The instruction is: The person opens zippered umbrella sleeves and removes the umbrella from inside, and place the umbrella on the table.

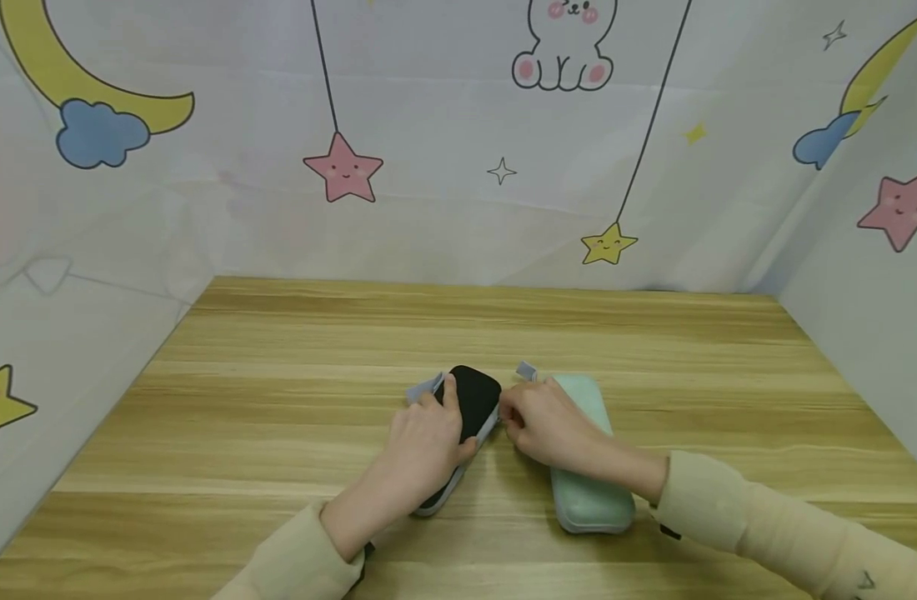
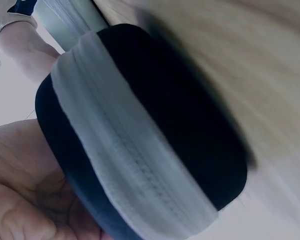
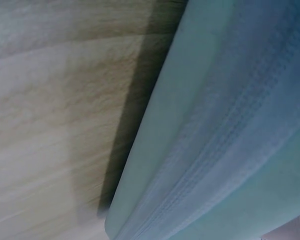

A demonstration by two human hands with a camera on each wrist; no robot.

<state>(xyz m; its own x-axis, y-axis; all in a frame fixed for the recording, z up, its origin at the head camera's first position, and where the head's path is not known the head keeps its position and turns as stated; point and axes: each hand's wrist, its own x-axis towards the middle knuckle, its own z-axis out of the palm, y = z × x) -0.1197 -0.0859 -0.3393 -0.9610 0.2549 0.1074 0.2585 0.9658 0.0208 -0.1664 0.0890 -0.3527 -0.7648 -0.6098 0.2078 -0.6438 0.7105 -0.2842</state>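
A black zip case (image 1: 479, 392) with a grey zipper band (image 2: 125, 145) lies slanted on the wooden table. My left hand (image 1: 424, 442) holds it from above, the index finger stretched along the top and the thumb at its right side. The fingers of my right hand (image 1: 544, 421) are curled at the case's upper right edge, pinching at the zipper pull, which they mostly hide. Under my right wrist lies a mint-green zip case (image 1: 593, 504), its grey zipper band (image 3: 225, 125) running along the side; the forearm crosses over it.
A grey fabric loop (image 1: 423, 389) sticks out at the black case's upper left, and another grey loop (image 1: 527, 371) shows beside the mint case's top. The wooden table (image 1: 278, 333) is bounded by a printed cloth backdrop (image 1: 443, 225) behind and at both sides.
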